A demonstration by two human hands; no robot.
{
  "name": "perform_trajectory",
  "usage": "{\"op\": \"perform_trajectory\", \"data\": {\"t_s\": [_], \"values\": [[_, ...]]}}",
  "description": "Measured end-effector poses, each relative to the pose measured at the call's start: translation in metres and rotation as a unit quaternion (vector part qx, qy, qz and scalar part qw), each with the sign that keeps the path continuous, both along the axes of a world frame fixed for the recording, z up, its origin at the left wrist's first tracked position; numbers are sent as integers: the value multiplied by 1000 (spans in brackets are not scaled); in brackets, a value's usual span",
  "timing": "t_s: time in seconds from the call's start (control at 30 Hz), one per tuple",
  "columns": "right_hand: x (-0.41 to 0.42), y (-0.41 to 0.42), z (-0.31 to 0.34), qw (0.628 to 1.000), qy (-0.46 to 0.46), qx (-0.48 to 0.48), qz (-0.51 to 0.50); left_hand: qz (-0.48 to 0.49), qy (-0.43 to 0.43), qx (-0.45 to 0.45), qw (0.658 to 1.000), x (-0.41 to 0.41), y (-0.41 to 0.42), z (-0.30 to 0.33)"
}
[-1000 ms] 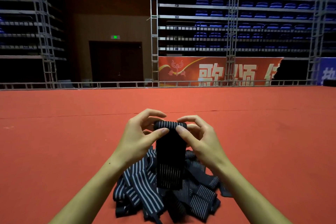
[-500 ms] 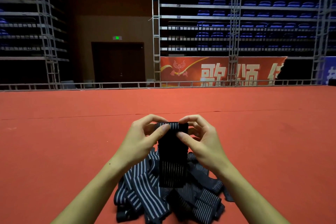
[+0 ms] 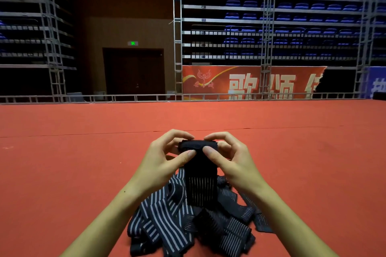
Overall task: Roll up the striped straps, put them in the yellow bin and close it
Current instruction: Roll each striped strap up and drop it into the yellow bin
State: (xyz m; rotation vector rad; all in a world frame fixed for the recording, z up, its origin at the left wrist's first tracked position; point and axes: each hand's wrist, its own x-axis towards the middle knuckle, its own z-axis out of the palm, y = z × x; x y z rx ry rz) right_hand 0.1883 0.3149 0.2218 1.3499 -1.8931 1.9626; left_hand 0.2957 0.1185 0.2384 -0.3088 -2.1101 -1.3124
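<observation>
Both hands, left hand [image 3: 165,158] and right hand [image 3: 231,158], pinch the first dark striped elastic strap [image 3: 199,173], barely rolled (yellow bin unseen); the tangled pile of striped straps [image 3: 167,221] waits.

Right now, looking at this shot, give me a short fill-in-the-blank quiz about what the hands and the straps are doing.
1. Both hands, the left hand and the right hand, pinch the top end of one ____ strap.
2. The strap's lower part hangs down onto a ____ of loose straps.
3. The loose straps lie on a ____ carpet.
4. The bin named in the task is ____ in this view.

Missing words: striped; pile; red; not visible
</observation>
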Motion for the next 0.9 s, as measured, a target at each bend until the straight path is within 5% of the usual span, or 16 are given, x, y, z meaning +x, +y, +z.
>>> {"op": "perform_trajectory", "data": {"t_s": [0.4,0.6,0.9], "values": [[1,6,-4,999,3,35,30,-47,-45,125,990,7,-9,-1],[1,9,-9,995,66,69,-5,-59,-36,90,994,2,-9,-3],[3,2,-9,999,12,-39,-6,-62,-53,47,996,-1,-7,-4]]}}
